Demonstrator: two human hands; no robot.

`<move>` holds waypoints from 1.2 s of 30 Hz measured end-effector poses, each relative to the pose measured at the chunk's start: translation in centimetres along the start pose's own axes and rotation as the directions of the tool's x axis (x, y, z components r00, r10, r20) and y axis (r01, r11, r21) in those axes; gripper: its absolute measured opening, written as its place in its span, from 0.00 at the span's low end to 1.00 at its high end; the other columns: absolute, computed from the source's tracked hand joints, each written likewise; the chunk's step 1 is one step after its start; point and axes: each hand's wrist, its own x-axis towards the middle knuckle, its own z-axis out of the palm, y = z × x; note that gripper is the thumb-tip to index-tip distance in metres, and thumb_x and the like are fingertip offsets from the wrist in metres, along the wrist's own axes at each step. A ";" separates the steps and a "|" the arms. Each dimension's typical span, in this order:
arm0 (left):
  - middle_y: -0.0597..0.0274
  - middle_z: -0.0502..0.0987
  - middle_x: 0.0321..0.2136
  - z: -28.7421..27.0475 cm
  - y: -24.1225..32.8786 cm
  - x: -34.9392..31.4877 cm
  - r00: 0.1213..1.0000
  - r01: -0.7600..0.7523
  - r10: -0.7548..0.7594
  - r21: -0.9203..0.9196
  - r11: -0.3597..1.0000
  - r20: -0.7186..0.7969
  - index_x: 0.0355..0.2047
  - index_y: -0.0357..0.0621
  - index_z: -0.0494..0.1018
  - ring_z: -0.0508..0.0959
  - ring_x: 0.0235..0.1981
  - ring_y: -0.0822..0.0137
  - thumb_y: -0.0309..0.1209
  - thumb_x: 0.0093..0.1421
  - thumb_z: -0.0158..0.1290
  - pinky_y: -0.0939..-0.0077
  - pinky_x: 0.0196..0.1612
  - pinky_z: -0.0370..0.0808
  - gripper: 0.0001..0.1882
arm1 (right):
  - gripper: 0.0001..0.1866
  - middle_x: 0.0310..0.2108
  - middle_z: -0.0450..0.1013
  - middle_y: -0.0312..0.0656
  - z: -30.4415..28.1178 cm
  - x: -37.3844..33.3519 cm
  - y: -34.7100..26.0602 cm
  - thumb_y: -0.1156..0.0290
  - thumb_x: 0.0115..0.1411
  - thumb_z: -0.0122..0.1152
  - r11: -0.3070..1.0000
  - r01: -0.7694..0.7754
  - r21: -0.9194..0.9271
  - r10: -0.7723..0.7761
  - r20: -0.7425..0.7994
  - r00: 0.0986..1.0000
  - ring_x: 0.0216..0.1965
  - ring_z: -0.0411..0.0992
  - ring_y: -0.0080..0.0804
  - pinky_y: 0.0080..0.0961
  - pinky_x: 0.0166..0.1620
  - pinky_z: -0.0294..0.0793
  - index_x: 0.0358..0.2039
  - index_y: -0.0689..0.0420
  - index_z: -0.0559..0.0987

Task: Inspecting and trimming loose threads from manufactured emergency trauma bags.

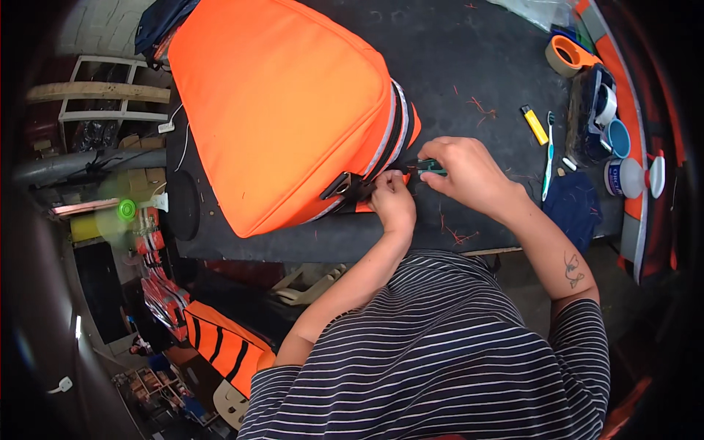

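A large bright orange bag point(286, 110) lies on the dark table, with a black zipper and grey reflective piping along its right side. At its near right corner, my left hand point(394, 202) is closed, pinching the black strap point(359, 189) beside a metal ring point(336, 186). My right hand point(469, 172) grips small green thread snips point(431, 168) whose dark blades point at the strap near my left fingertips. The exact spot between the blades is too small to make out.
Loose orange threads point(480, 110) are scattered over the dark table point(440, 51). On the right are a yellow lighter point(534, 125), a toothbrush point(548, 158), a navy cloth point(576, 209), a tape dispenser point(568, 55) and a white bottle point(623, 178). Another orange bag point(224, 345) stands below left.
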 end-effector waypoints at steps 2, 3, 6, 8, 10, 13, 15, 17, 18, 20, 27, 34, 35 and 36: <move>0.57 0.79 0.21 0.2 0.1 -0.1 1.000 0.015 -0.015 -0.021 1.000 -0.009 0.31 0.43 0.76 0.78 0.25 0.54 0.36 0.62 0.49 0.60 0.41 0.63 0.11 | 0.15 0.33 0.76 0.49 0.3 0.9 0.0 0.73 0.45 0.68 0.998 0.057 -0.030 -0.056 0.022 0.998 0.32 0.76 0.46 0.36 0.36 0.74 0.34 0.64 0.78; 0.57 0.79 0.21 0.2 0.1 -0.1 1.000 0.027 -0.028 -0.045 0.999 -0.014 0.31 0.43 0.76 0.78 0.26 0.55 0.35 0.62 0.49 0.61 0.42 0.63 0.11 | 0.14 0.33 0.76 0.50 0.4 1.3 0.0 0.74 0.45 0.68 0.993 0.099 -0.068 -0.095 0.061 0.994 0.32 0.76 0.47 0.37 0.37 0.75 0.34 0.64 0.78; 0.58 0.79 0.22 0.4 0.3 -0.3 0.999 0.035 -0.036 -0.051 0.998 -0.030 0.32 0.43 0.76 0.78 0.27 0.55 0.35 0.63 0.48 0.60 0.44 0.61 0.10 | 0.13 0.32 0.76 0.51 0.7 2.3 0.0 0.75 0.44 0.66 0.979 0.162 -0.123 -0.144 0.144 0.979 0.34 0.75 0.48 0.38 0.37 0.75 0.32 0.64 0.78; 0.57 0.79 0.22 0.5 0.3 -0.3 0.998 0.027 -0.030 -0.055 0.998 -0.047 0.32 0.43 0.75 0.78 0.27 0.55 0.35 0.63 0.48 0.59 0.45 0.61 0.10 | 0.12 0.32 0.76 0.51 0.9 2.8 -0.2 0.75 0.44 0.65 0.974 0.180 -0.141 -0.153 0.182 0.971 0.34 0.76 0.48 0.38 0.37 0.75 0.32 0.64 0.78; 0.57 0.79 0.22 0.6 0.2 -0.3 0.999 0.008 -0.011 -0.072 0.997 -0.045 0.32 0.43 0.75 0.78 0.27 0.55 0.34 0.63 0.48 0.58 0.46 0.60 0.10 | 0.09 0.27 0.76 0.51 1.2 3.2 -0.7 0.76 0.42 0.63 0.925 0.253 -0.283 -0.189 0.234 0.954 0.31 0.76 0.48 0.38 0.34 0.76 0.26 0.65 0.78; 0.55 0.80 0.25 0.9 0.0 -0.2 0.999 0.028 -0.029 -0.038 0.999 -0.017 0.33 0.41 0.75 0.78 0.30 0.54 0.35 0.63 0.47 0.58 0.47 0.59 0.11 | 0.06 0.23 0.75 0.52 1.5 3.9 -1.8 0.75 0.41 0.61 0.904 0.273 -0.329 -0.181 0.284 0.942 0.29 0.76 0.49 0.39 0.31 0.76 0.20 0.64 0.78; 0.53 0.80 0.25 1.1 -0.2 -0.3 0.998 -0.039 0.041 0.046 0.998 -0.049 0.33 0.41 0.75 0.78 0.32 0.53 0.35 0.63 0.47 0.58 0.48 0.59 0.12 | 0.06 0.22 0.76 0.51 1.6 4.6 -2.6 0.73 0.41 0.61 0.899 0.274 -0.342 -0.178 0.285 0.942 0.27 0.77 0.47 0.39 0.30 0.76 0.20 0.62 0.78; 0.50 0.80 0.28 1.3 -0.3 -0.4 0.991 -0.094 0.103 0.113 0.989 -0.080 0.33 0.39 0.74 0.78 0.36 0.51 0.36 0.63 0.46 0.57 0.50 0.58 0.13 | 0.07 0.24 0.77 0.50 1.5 5.4 -3.2 0.72 0.41 0.61 0.901 0.257 -0.349 -0.154 0.296 0.943 0.29 0.78 0.46 0.39 0.30 0.78 0.22 0.61 0.80; 0.50 0.80 0.28 1.3 -0.2 -0.5 0.987 -0.107 0.119 0.103 0.989 -0.108 0.33 0.39 0.74 0.78 0.36 0.51 0.35 0.63 0.45 0.57 0.50 0.58 0.12 | 0.08 0.25 0.77 0.50 1.4 5.9 -3.3 0.71 0.42 0.61 0.900 0.237 -0.365 -0.131 0.293 0.947 0.30 0.78 0.46 0.39 0.31 0.78 0.24 0.61 0.80; 0.50 0.80 0.27 1.5 -0.1 -0.6 0.977 -0.144 0.155 0.081 0.986 -0.147 0.33 0.39 0.73 0.78 0.34 0.51 0.33 0.63 0.46 0.58 0.50 0.58 0.11 | 0.11 0.29 0.77 0.51 1.0 6.8 -3.2 0.70 0.43 0.63 0.908 0.202 -0.368 -0.053 0.378 0.924 0.34 0.78 0.47 0.39 0.34 0.78 0.27 0.62 0.80; 0.52 0.79 0.26 1.7 0.2 -0.7 0.981 -0.101 0.113 0.085 0.991 -0.154 0.32 0.39 0.75 0.77 0.32 0.56 0.32 0.62 0.46 0.64 0.49 0.58 0.11 | 0.07 0.23 0.75 0.56 0.2 6.6 -3.1 0.76 0.39 0.64 0.948 0.042 -0.317 0.077 0.352 0.933 0.32 0.76 0.52 0.41 0.35 0.76 0.21 0.65 0.78; 0.55 0.78 0.30 2.2 -0.8 -0.4 0.982 -0.152 0.178 0.282 0.947 -0.067 0.36 0.43 0.73 0.73 0.43 0.56 0.34 0.57 0.52 0.58 0.48 0.58 0.10 | 0.07 0.20 0.75 0.50 3.4 4.7 -4.0 0.69 0.45 0.59 0.847 0.213 -0.487 -0.094 0.257 0.962 0.24 0.76 0.46 0.39 0.28 0.76 0.18 0.58 0.80; 0.58 0.77 0.33 2.2 -0.9 -0.4 0.986 -0.150 0.163 0.251 0.956 -0.034 0.37 0.44 0.71 0.71 0.46 0.58 0.36 0.55 0.54 0.57 0.48 0.57 0.12 | 0.07 0.20 0.75 0.50 3.8 4.6 -3.8 0.69 0.45 0.59 0.843 0.220 -0.491 -0.117 0.232 0.966 0.24 0.76 0.46 0.39 0.28 0.76 0.18 0.58 0.80; 0.58 0.77 0.33 2.1 -1.0 -0.4 0.987 -0.150 0.159 0.246 0.957 -0.015 0.37 0.44 0.71 0.71 0.46 0.58 0.36 0.55 0.54 0.57 0.48 0.57 0.12 | 0.07 0.20 0.75 0.50 4.2 4.5 -3.7 0.69 0.45 0.59 0.849 0.210 -0.484 -0.099 0.243 0.965 0.24 0.76 0.45 0.38 0.28 0.76 0.18 0.58 0.80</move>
